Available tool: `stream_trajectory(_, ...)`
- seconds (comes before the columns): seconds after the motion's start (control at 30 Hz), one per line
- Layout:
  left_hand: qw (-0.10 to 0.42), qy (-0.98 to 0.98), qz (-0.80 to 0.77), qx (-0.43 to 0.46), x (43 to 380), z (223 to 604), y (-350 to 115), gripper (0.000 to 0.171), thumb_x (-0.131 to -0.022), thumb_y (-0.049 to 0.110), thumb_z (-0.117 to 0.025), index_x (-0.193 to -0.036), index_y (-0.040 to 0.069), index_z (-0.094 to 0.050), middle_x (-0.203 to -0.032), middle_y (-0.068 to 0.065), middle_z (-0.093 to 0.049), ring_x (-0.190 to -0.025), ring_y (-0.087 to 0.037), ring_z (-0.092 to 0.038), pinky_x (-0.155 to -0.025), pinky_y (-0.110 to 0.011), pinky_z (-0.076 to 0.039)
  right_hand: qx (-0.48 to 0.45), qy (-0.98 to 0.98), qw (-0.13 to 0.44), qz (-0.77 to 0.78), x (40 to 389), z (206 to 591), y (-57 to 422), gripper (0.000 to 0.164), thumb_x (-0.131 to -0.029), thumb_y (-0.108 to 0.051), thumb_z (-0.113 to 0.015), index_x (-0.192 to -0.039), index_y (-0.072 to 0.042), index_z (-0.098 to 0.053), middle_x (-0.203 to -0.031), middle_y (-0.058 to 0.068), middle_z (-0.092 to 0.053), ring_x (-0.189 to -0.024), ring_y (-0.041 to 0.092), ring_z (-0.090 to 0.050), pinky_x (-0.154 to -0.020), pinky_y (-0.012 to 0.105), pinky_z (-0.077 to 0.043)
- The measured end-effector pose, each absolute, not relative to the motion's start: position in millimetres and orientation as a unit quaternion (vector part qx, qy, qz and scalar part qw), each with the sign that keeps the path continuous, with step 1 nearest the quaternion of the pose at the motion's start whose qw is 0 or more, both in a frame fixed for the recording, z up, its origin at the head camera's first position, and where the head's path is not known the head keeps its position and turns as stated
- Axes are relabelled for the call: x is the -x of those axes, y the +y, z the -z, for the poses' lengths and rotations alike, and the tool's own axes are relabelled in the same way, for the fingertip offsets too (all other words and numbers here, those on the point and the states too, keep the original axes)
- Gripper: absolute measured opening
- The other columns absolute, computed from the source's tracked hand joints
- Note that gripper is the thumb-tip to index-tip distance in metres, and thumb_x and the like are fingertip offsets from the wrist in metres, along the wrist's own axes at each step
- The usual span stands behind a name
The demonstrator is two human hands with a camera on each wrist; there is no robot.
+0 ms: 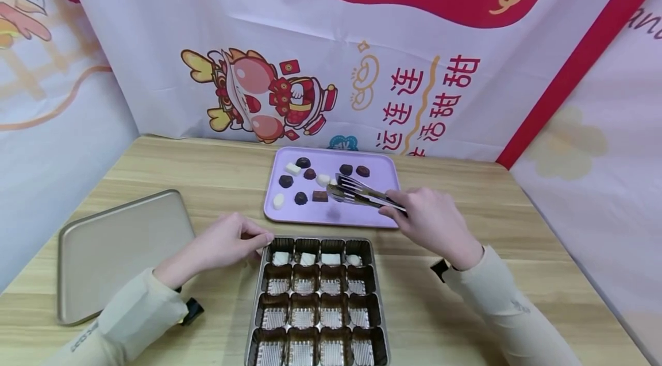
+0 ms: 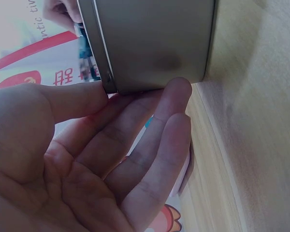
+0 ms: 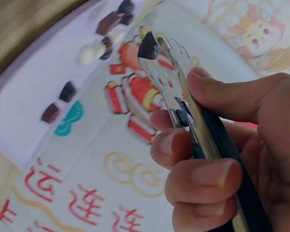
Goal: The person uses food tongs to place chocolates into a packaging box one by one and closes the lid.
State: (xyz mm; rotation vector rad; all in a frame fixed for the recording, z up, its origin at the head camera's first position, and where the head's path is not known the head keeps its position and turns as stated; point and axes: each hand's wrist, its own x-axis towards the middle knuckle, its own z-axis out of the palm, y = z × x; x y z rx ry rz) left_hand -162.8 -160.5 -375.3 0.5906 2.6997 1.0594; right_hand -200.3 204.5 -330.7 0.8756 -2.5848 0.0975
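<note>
My right hand [image 1: 434, 222] holds metal tongs [image 3: 201, 128] with dark grips, their tips over the lilac tray [image 1: 336, 218] in the head view. A dark chocolate [image 3: 149, 47] sits between the tong tips in the right wrist view. At the far left corner of a metal tin [image 2: 154, 48], my left hand [image 1: 227, 242] grips the rim with the thumb, fingers bent against the outside. Inside the tin is a brown plastic insert [image 1: 316, 295] divided into compartments. White chocolates [image 1: 331, 259] lie in its far row; the nearer rows hold none.
Several dark and white chocolates [image 1: 286, 181] are scattered on the lilac tray, mostly left and centre. A flat metal lid [image 1: 124, 251] lies on the wooden table [image 1: 222, 182] at the left. Printed cloth [image 1: 331, 33] hangs behind the table.
</note>
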Motion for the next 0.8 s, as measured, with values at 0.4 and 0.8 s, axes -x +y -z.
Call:
stream_trajectory(0.4, 0.091, 0.911, -0.351, -0.194, 162.6, 373.8, -161.1, 0.017, -0.094, 0.029, -0.059, -0.089, 0.022, -0.074, -0.094, 0.005, -0.068, -0.053, -0.013, -0.053, -0.052, -0.032, -0.042, -0.369, -0.893, 0.243, -0.087, 164.0, 312.8, 186.7, 0.026, -0.089, -0.041, -0.064, -0.102, -0.019, -0.068, -0.068, -0.012, -0.05, -0.049, 0.004, -0.04, -0.041, 0.026, -0.033)
stream_trajectory(0.8, 0.088, 0.913, -0.351, -0.19, 161.9, 374.6, -160.7, 0.015, -0.093, 0.025, -0.06, -0.097, 0.021, -0.074, -0.098, 0.004, -0.068, -0.053, -0.014, -0.051, -0.051, -0.032, -0.04, -0.466, -0.854, 0.189, -0.129, 134.4, 310.1, 170.0, 0.024, -0.09, -0.039, -0.064, -0.105, -0.02, -0.068, -0.077, -0.018, -0.055, -0.051, -0.004, -0.04, -0.045, 0.019, -0.036)
